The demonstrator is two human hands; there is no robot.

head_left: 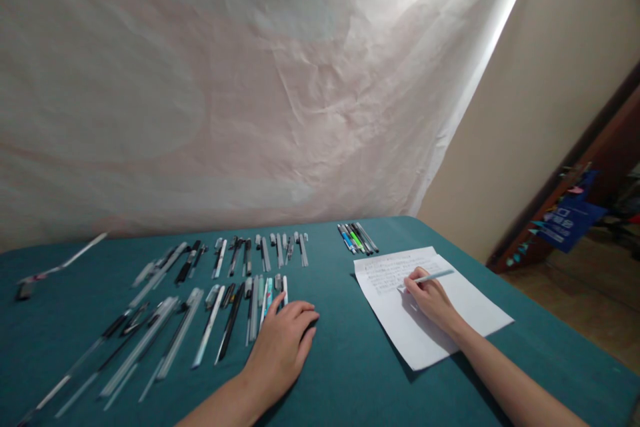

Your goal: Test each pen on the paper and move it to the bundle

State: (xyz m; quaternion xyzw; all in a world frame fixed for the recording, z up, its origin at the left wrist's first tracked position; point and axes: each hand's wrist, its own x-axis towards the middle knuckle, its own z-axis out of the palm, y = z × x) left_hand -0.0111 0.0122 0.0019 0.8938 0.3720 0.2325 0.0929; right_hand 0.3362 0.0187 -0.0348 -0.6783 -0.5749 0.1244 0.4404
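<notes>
My right hand [425, 295] grips a pale pen [439, 275], its tip pointing down to the left at a sheet of white paper [480, 317]. Rows of handwriting cover the upper part of that sheet. My left hand [286, 333] lies palm down on the table with its fingers apart and nothing gripped. Its fingertips reach the right end of the nearer row of pen parts, beside a white and turquoise pen piece [269, 292]. Whether they touch it I cannot tell. A black pen barrel [233, 323] and clear tubes [183, 333] lie further left.
A back row of pen parts [265, 253] runs along the table's far side. Several pens [357, 239], some green and blue, lie grouped behind the paper. A thin white stick [80, 255] lies far left. Behind the green tabletop [340, 373] hangs a pale sheet [250, 93].
</notes>
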